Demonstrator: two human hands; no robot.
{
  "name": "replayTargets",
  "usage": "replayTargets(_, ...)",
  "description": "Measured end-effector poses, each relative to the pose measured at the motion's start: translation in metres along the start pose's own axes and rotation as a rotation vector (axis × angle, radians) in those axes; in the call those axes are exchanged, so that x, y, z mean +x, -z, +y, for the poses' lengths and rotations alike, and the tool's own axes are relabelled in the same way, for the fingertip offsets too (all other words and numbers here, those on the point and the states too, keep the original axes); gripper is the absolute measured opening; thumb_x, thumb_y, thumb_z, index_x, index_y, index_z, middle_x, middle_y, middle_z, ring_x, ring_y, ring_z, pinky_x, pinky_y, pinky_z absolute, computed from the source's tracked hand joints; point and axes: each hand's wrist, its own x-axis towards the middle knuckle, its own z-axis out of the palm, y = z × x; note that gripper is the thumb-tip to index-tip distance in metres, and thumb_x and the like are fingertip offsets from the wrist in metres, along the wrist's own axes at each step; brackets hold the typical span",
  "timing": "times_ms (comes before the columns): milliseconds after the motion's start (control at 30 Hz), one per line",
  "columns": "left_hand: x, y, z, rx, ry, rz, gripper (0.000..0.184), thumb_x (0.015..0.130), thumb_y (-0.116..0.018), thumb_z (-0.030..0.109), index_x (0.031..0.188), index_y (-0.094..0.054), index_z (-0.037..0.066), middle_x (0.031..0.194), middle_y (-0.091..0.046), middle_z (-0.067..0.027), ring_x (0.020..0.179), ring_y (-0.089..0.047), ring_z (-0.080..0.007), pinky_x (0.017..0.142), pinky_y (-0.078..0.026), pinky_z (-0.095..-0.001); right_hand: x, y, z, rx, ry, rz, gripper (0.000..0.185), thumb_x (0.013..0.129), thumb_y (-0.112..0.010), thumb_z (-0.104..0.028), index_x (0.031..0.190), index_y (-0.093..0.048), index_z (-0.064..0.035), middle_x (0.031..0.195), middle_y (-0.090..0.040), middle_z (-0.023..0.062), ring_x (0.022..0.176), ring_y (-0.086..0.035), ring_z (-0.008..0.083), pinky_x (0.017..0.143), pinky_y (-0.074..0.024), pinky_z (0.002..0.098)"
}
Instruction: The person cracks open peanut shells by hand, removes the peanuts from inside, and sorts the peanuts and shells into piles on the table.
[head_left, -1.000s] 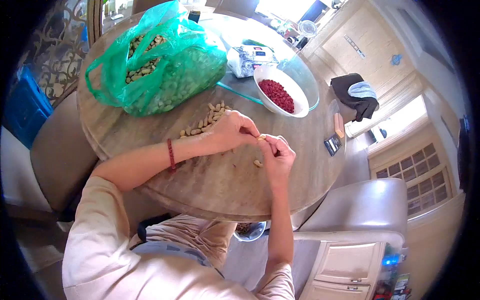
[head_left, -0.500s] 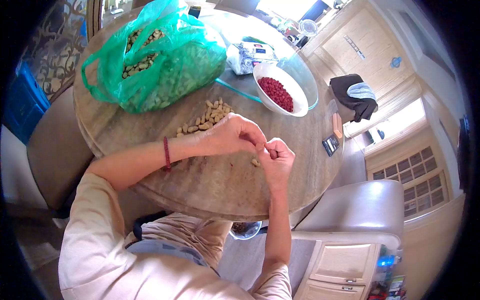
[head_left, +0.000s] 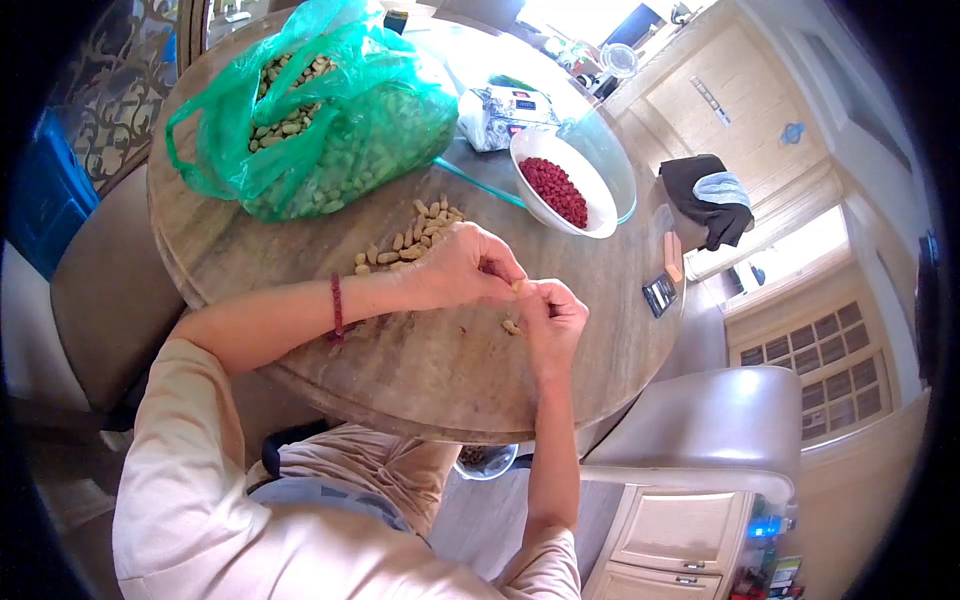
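My left hand (head_left: 462, 270), with a red bracelet (head_left: 337, 305) at its wrist, is closed in a pinch above the round table (head_left: 440, 375). Its fingertips meet those of my right hand (head_left: 553, 318), also pinched. Between them a small pale bit of peanut (head_left: 519, 286) shows; the fingers hide most of it. Just beyond my left hand lies a loose pile of unshelled peanuts (head_left: 408, 243). A piece of peanut shell (head_left: 511, 326) rests on the tabletop beside my right hand. Farther back, a white bowl (head_left: 600, 208) holds red peanut kernels (head_left: 553, 192).
A green plastic bag (head_left: 350, 150) full of unshelled peanuts stands at the back left. Near it sits a white packet (head_left: 508, 118). A small dark box (head_left: 660, 295) lies by the right edge. Under the table's front edge is a lined bin (head_left: 487, 460).
The fingertips have shifted slightly, and a pale bit of peanut now shows between them. Both hands stay pinched together in nearly the same place. The view has moved a little.
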Motion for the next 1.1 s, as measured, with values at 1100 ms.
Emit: replayTargets(1100, 0.0, 0.001, -0.01, -0.554, 0.472, 0.03, 0.024, 0.075, -0.067, 0.009, 0.094, -0.059, -0.004, 0.083, -0.064, -0.0118, 0.069, -0.064, -0.0168, 0.064, -0.055, -0.0278, 0.003, -0.001, 0.002, 0.42, -0.439, -0.075, 0.018, 0.091, -0.049, -0.018, 0.082, -0.054, -0.0036, 0.063, -0.046, -0.0033, 0.045, -0.027, 0.0017, 0.039, -0.0213, 0.0178)
